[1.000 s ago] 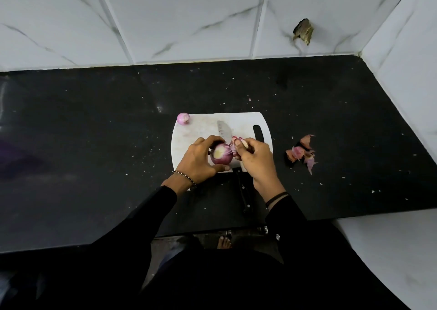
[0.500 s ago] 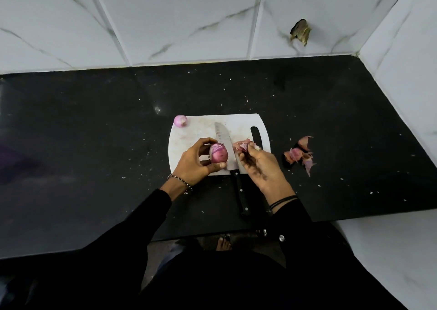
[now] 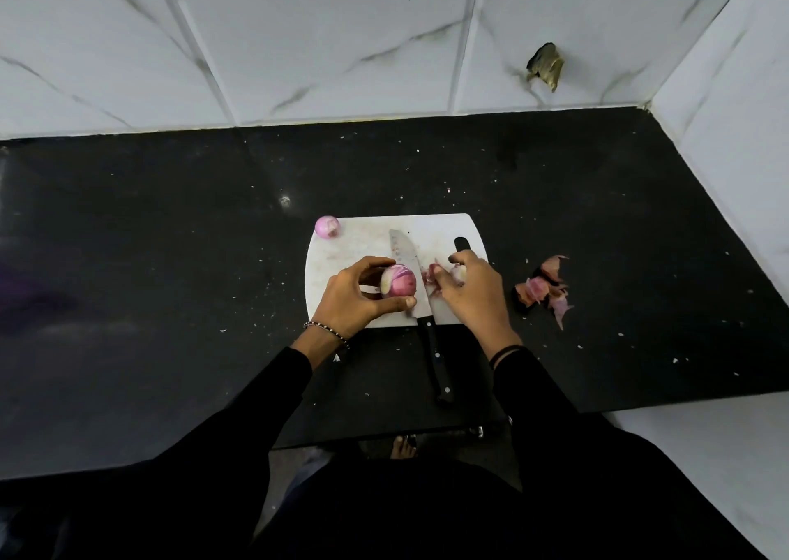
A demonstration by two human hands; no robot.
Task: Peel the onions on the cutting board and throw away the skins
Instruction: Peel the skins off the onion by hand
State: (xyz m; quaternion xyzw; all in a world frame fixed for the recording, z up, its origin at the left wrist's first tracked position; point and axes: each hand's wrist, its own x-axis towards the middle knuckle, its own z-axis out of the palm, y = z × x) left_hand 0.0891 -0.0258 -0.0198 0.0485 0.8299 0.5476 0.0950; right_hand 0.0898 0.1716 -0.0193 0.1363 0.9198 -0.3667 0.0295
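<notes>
A white cutting board (image 3: 363, 243) lies on the black counter. My left hand (image 3: 354, 299) grips a purple onion (image 3: 399, 281) above the board's near left part, its pale cut end turned left. My right hand (image 3: 469, 290) rests on the board's right side, its fingers curled on loose onion skin pieces (image 3: 433, 279). A second, smaller onion (image 3: 327, 226) sits at the board's far left corner. A pile of peeled skins (image 3: 544, 288) lies on the counter to the right of the board.
A black-handled knife (image 3: 420, 303) lies between my hands, blade on the board, handle sticking out over the near counter. The black counter (image 3: 170, 260) meets tiled walls behind and to the right. Its front edge runs just below the knife handle.
My hands have drawn apart. The right hand pulled a skin piece off the onion and lowered it to the board's right side. The left hand kept hold of the onion.
</notes>
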